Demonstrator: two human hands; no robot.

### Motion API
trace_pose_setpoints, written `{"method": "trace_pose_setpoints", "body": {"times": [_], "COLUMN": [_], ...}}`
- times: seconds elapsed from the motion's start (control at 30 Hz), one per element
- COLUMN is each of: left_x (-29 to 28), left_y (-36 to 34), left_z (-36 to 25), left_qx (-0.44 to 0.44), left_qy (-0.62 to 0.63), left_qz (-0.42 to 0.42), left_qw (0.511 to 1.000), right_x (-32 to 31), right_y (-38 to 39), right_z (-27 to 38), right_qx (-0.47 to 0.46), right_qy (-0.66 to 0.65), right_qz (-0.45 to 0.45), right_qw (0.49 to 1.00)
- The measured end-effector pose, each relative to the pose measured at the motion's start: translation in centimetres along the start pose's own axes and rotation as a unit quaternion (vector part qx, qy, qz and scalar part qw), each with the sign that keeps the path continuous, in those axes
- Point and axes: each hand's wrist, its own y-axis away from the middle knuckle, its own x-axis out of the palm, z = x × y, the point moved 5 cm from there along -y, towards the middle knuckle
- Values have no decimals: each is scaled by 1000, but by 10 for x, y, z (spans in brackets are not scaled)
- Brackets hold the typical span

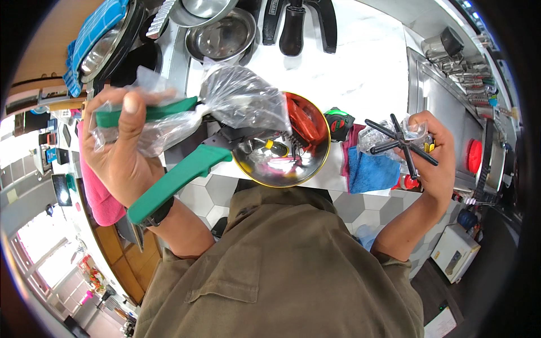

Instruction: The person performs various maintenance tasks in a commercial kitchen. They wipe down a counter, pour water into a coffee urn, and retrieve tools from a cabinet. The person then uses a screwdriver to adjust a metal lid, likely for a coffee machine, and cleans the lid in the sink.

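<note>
My left hand (121, 152) is closed around a green handle (146, 114) in a clear plastic bag (239, 96), which is knotted in the middle. A second green handle (180, 183) slants below it, joined to a dark metal part; whether both belong to one tool I cannot tell. Off to the right, my right hand (437, 152) grips a black star-shaped piece (400, 142) with several thin arms, along with crumpled clear plastic (377, 137). Between my hands stands a shiny metal bowl (282, 180), holding a red item (304, 124) and a yellow-and-black handle (276, 147).
Beside the bowl lie a black-and-green tool (339, 124) and a blue cloth (372, 169). Metal bowls (221, 38) and a black-handled tool (293, 31) sit at the far side of the white counter (366, 62). A sink (428, 96) is at the right.
</note>
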Motion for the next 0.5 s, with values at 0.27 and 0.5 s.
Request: {"method": "trace_pose_setpoints", "body": {"times": [0.27, 0.5], "left_x": [-1, -17], "left_y": [7, 11], "left_z": [12, 7], "left_qx": [-25, -28], "left_qy": [62, 100], "left_qz": [-26, -34], "left_qw": [997, 994], "right_x": [-5, 11], "right_y": [0, -3], "right_z": [35, 67], "right_qx": [-29, -80], "right_qy": [102, 138], "right_qz": [7, 40], "right_qw": [994, 986]}}
